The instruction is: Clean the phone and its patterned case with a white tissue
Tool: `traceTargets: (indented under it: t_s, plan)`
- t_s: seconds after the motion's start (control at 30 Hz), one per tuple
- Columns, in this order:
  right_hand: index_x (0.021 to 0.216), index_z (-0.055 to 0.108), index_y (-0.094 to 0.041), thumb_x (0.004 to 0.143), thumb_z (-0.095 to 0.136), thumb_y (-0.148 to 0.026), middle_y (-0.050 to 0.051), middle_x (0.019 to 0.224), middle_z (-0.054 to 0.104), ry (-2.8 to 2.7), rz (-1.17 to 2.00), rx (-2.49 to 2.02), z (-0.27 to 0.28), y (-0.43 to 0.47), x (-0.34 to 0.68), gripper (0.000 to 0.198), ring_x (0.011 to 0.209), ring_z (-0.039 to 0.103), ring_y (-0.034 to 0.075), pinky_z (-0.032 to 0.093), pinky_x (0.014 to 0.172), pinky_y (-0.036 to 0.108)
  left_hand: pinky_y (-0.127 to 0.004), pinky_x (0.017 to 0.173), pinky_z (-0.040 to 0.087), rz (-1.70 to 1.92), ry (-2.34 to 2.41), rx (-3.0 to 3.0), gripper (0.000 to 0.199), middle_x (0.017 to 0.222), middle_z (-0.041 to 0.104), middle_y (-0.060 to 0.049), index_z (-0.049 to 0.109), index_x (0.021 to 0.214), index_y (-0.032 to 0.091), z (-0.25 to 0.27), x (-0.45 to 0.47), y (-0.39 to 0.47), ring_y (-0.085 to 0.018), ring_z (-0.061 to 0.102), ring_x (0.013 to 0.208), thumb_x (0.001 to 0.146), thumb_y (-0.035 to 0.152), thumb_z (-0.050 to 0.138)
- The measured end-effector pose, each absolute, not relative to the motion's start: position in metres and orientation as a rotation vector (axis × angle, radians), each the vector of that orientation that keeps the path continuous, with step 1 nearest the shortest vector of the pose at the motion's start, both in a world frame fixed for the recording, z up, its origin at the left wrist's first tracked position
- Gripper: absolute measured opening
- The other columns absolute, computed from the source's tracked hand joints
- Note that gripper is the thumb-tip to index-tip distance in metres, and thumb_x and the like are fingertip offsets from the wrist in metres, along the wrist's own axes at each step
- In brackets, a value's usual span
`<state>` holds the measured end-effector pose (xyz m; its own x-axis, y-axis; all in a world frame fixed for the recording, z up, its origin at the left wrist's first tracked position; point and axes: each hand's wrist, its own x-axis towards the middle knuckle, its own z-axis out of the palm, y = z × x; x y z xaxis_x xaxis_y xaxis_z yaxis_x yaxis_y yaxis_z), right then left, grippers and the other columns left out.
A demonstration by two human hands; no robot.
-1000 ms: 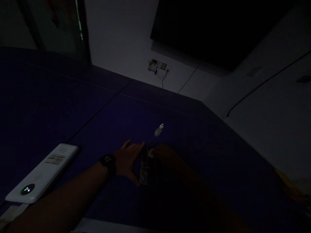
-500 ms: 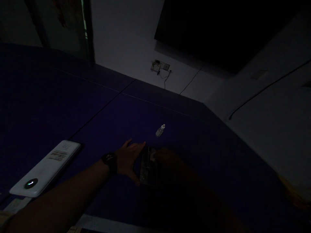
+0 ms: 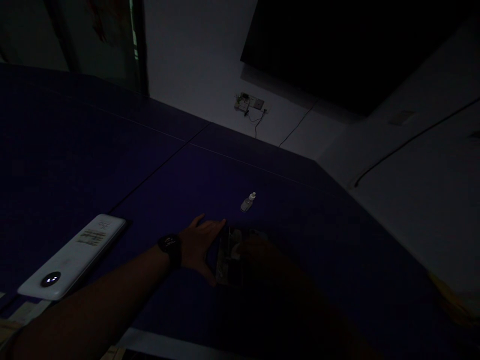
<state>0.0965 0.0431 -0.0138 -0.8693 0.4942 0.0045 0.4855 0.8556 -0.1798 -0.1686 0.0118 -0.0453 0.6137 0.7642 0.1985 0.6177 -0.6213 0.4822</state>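
The right hand [image 3: 258, 246] is sliding back toward the person over the dark flat object [image 3: 222, 270], the pale piece [image 3: 235, 251] at its fingertips moving along with it. On the white device [image 3: 77, 254], the round display [image 3: 51, 279] is showing whitish marks instead of green and white ones, and the whole view is shifting slightly.

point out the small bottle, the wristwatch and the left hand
Small bottle [image 3: 246, 205], head view: on its body.
Wristwatch [image 3: 170, 242], head view: on its dark face.
Left hand [image 3: 195, 245], head view: on its back.
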Motion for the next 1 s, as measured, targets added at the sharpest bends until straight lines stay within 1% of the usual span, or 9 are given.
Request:
traceTargets:
  t_s: [0.1,0.27,0.33,0.4,0.5,0.63,0.73,0.83,1.0]
  plan:
    - [0.103,0.073,-0.021,0.091,0.053,-0.007,0.008,0.108,0.074,-2.999,0.267,-0.786,-0.024,0.034,0.093,0.027,0.102,0.067,0.020,0.052,0.092,0.034,-0.065,0.118,0.001,0.573,1.124,2.476,0.146,0.155,0.039,-0.024,0.002,0.159,0.018,-0.046,-0.168,0.012,-0.043,0.038,0.141,0.049,0.090,0.065]
    - [0.112,0.070,-0.017,0.092,0.052,-0.005,0.011,0.116,0.072,-2.944,0.263,-0.733,-0.028,0.033,0.079,0.029,0.110,0.065,0.021,0.051,0.098,0.036,-0.065,0.118,0.001,0.498,1.129,2.468,0.146,0.156,0.036,-0.025,0.002,0.159,0.017,-0.042,-0.168,0.011,-0.044,0.035,0.143,0.050,0.089,0.066]
    - [0.111,0.070,-0.018,0.091,0.053,-0.005,0.011,0.116,0.072,-2.933,0.262,-0.777,-0.021,0.037,0.082,0.030,0.109,0.066,0.022,0.052,0.097,0.038,-0.065,0.118,0.000,0.520,1.125,2.476,0.145,0.157,0.034,-0.025,0.002,0.160,0.017,-0.042,-0.169,0.012,-0.043,0.034,0.144,0.051,0.088,0.066]
    - [0.107,0.072,-0.019,0.090,0.054,-0.005,0.011,0.112,0.073,-2.964,0.274,-0.806,-0.015,0.039,0.090,0.029,0.105,0.067,0.023,0.053,0.094,0.038,-0.065,0.118,0.000,0.546,1.114,2.481,0.145,0.157,0.035,-0.025,0.002,0.160,0.016,-0.044,-0.169,0.012,-0.043,0.035,0.143,0.051,0.088,0.066]
    - [0.103,0.073,-0.020,0.090,0.055,-0.005,0.009,0.107,0.074,-2.982,0.307,-0.782,-0.012,0.034,0.098,0.027,0.102,0.068,0.022,0.053,0.094,0.037,-0.065,0.118,0.001,0.552,1.100,2.478,0.145,0.157,0.036,-0.024,0.002,0.160,0.017,-0.045,-0.169,0.012,-0.043,0.036,0.143,0.050,0.089,0.066]
    - [0.106,0.073,-0.019,0.094,0.051,-0.009,0.010,0.109,0.074,-2.919,0.324,-0.693,-0.021,0.028,0.090,0.026,0.102,0.068,0.020,0.053,0.091,0.033,-0.064,0.118,0.000,0.509,1.133,2.470,0.145,0.156,0.036,-0.025,0.004,0.159,0.016,-0.040,-0.167,0.012,-0.043,0.035,0.143,0.050,0.089,0.065]
    - [0.106,0.073,-0.020,0.095,0.049,-0.009,0.010,0.109,0.074,-2.864,0.300,-0.689,-0.025,0.031,0.084,0.028,0.103,0.068,0.020,0.053,0.093,0.035,-0.063,0.119,0.000,0.472,1.144,2.466,0.145,0.156,0.036,-0.026,0.006,0.159,0.015,-0.037,-0.166,0.011,-0.043,0.035,0.143,0.049,0.090,0.065]
    - [0.104,0.073,-0.019,0.095,0.049,-0.008,0.010,0.108,0.074,-2.862,0.294,-0.753,-0.019,0.035,0.090,0.028,0.100,0.068,0.021,0.054,0.090,0.035,-0.064,0.119,0.000,0.479,1.141,2.466,0.145,0.157,0.035,-0.026,0.006,0.159,0.015,-0.036,-0.166,0.011,-0.043,0.035,0.143,0.050,0.089,0.065]
    - [0.106,0.073,-0.020,0.094,0.052,-0.009,0.009,0.109,0.074,-2.906,0.433,-0.812,-0.011,0.016,0.110,0.026,0.100,0.069,0.019,0.055,0.088,0.032,-0.065,0.118,0.001,0.471,1.142,2.464,0.146,0.156,0.035,-0.027,0.005,0.159,0.013,-0.038,-0.166,0.011,-0.043,0.035,0.143,0.049,0.089,0.065]
